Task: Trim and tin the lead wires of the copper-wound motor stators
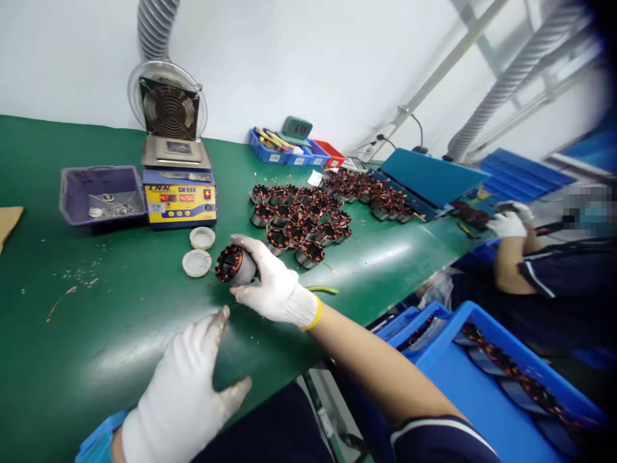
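My right hand (270, 280), in a white glove with a yellow cuff edge, is closed round a copper-wound motor stator (243, 267). The stator is tipped so its wound end faces left. My left hand (186, 379), also gloved in white, is held above the near edge of the green bench, thumb and fingers apart, with nothing in it. Left of the stator lie two small round white dishes (196, 263). Behind my right hand, several more stators (310, 254) stand in a cluster. Green-handled pliers (322, 290) lie partly hidden beyond my right wrist.
A solder pot (180, 207) with a digital display stands at the back, beside a purple bin (103, 220). Small blue trays (272, 154) with pens and a clock (297, 127) line the wall. Blue crates (463, 366) are at lower right. A co-worker's gloved hands (508, 222) work farther along.
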A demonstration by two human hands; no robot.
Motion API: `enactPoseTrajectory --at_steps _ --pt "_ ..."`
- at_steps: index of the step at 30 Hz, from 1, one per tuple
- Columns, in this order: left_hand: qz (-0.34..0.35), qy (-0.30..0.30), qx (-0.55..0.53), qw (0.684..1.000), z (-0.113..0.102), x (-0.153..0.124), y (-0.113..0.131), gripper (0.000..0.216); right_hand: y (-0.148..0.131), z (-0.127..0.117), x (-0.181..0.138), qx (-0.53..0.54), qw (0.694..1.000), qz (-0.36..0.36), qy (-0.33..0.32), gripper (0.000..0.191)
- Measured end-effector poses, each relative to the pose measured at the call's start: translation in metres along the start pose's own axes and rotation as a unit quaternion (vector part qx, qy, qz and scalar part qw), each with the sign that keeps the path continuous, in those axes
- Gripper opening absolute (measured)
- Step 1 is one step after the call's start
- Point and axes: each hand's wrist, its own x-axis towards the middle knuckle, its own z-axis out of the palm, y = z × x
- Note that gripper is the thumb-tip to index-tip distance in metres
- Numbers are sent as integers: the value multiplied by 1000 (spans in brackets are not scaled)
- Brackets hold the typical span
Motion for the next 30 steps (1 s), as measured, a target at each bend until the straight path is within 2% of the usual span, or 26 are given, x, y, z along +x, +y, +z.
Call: enactPoseTrajectory --at_steps 2,4,9,16,19,25,30 --pt "41 0 33 999 -3 3 2 80 8 0 17 -31 999 -27 -25 77" --pt "52 5 39 998 -5 5 4 79 13 2 30 -55 996 -29 -56 78" --pt "41 7 11 999 -5 2 6 76 10 8 45 -108 987 23 -119 82" --pt "31 0 4 1000 -5 -1 6 75 -7 7 53 -157 976 62 -140 83" --pt "29 -2 4 1000 -5 -1 6 74 -9 5 48 -142 982 47 -118 82" --pt "37 -3 3 999 -6 2 7 74 7 13 34 -173 984 -34 16 75" --pt "43 -6 16 999 -7 3 5 75 23 25 34 -199 973 -115 30 73"
